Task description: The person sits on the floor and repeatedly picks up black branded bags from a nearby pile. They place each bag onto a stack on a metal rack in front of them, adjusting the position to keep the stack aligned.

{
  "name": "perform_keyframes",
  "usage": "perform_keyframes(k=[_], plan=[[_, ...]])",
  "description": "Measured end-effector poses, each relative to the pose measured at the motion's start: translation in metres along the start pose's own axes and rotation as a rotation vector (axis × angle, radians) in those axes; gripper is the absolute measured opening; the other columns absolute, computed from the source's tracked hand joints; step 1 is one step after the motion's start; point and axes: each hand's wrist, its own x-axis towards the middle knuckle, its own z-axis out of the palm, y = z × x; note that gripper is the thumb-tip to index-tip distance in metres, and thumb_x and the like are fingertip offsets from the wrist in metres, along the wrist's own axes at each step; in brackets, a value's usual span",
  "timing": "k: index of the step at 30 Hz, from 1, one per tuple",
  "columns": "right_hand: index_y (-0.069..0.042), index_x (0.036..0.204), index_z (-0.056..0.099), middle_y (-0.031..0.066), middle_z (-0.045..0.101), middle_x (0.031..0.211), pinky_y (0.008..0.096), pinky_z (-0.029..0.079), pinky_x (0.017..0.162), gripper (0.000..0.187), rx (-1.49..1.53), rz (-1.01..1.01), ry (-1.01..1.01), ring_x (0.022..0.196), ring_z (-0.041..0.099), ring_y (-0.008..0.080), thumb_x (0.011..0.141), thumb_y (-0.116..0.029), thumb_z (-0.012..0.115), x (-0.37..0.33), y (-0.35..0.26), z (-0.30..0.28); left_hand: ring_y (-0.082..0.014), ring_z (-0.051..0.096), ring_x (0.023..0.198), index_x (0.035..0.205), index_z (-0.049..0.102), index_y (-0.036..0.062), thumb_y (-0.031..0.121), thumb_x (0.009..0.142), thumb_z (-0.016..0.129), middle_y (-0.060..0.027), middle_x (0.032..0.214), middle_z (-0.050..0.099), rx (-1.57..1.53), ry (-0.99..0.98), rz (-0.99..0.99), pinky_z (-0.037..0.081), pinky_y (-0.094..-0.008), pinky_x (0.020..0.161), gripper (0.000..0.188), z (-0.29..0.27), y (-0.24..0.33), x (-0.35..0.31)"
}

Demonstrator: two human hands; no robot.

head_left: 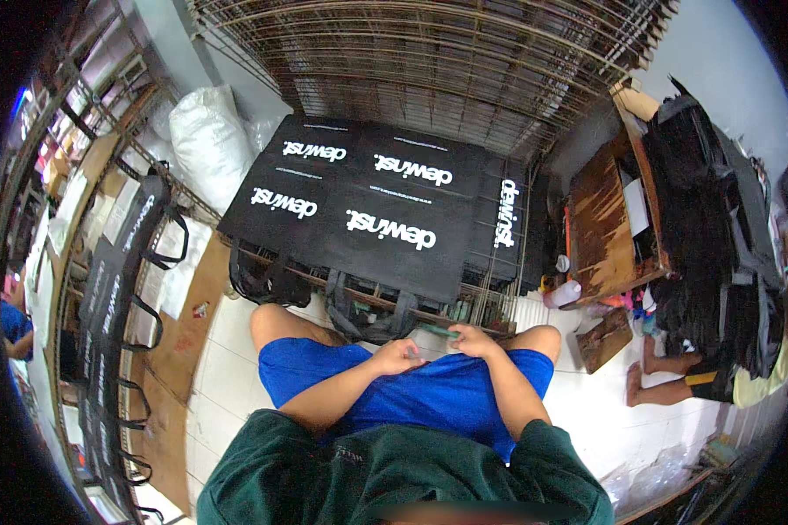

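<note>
My right hand (pixel 471 341) is closed on a slim green object (pixel 439 331) that points left; its exact kind is too small to make out. Over my lap, my left hand (pixel 399 357) is half curled, thumb and fingers apart, with nothing visible in it. Just beyond both hands, dark handles (pixel 369 322) hang from the front edge of a black bag (pixel 394 232) with white lettering. It lies flat beside other black printed pieces (pixel 302 166) on a low rack.
A wire rack (pixel 429 52) rises behind the bags. At left, black bags (pixel 105 324) with loop handles line a shelf, near a white sack (pixel 208 144). A worn wooden cabinet (pixel 604 219) stands right, beside stacked black material (pixel 718 236) and another person's legs (pixel 665 376).
</note>
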Motion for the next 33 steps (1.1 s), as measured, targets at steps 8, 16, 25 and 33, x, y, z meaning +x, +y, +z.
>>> perform_keyframes(k=[8,16,25,33], plan=[[-0.008,0.122,0.052,0.0147,0.064,0.09,0.0342,0.048,0.073,0.053,0.004,-0.01,0.003,0.082,0.062,0.0236,0.073,-0.024,0.066,-0.005,-0.016,-0.004,-0.0207,0.061,0.065,0.091,0.057,0.0072,0.044,0.073,0.07,-0.0089,0.07,0.062,-0.033,-0.005,-0.014,0.046,-0.0335,0.06,0.043,-0.008,0.006,-0.008],[-0.01,0.12,0.054,0.0155,0.064,0.101,0.0356,0.049,0.079,0.06,-0.224,0.134,0.164,0.092,0.062,0.0279,0.07,-0.04,0.067,-0.006,-0.002,0.004,-0.0233,0.063,0.069,0.097,0.056,0.0074,0.046,0.073,0.069,-0.0103,0.074,0.064,-0.046,-0.07,-0.041,0.048,-0.0353,0.064,0.047,-0.003,-0.002,0.003],[-0.018,0.114,0.057,0.0029,0.055,0.078,0.039,0.035,0.063,0.044,-0.763,-0.122,1.245,0.069,0.056,0.019,0.076,-0.041,0.062,-0.061,-0.104,-0.041,-0.0193,0.061,0.063,0.094,0.057,0.0046,0.033,0.075,0.071,-0.013,0.071,0.063,-0.128,-0.069,-0.005,0.047,-0.0313,0.057,0.037,-0.007,0.0,0.0],[-0.01,0.118,0.056,0.0059,0.057,0.076,0.0361,0.039,0.057,0.053,-0.748,-0.232,1.796,0.066,0.057,0.0223,0.081,-0.047,0.055,-0.195,-0.137,-0.183,-0.0143,0.057,0.056,0.096,0.057,0.0024,0.021,0.075,0.072,-0.0083,0.064,0.059,-0.09,0.0,0.054,0.044,-0.029,0.049,0.032,-0.001,-0.009,0.001]])
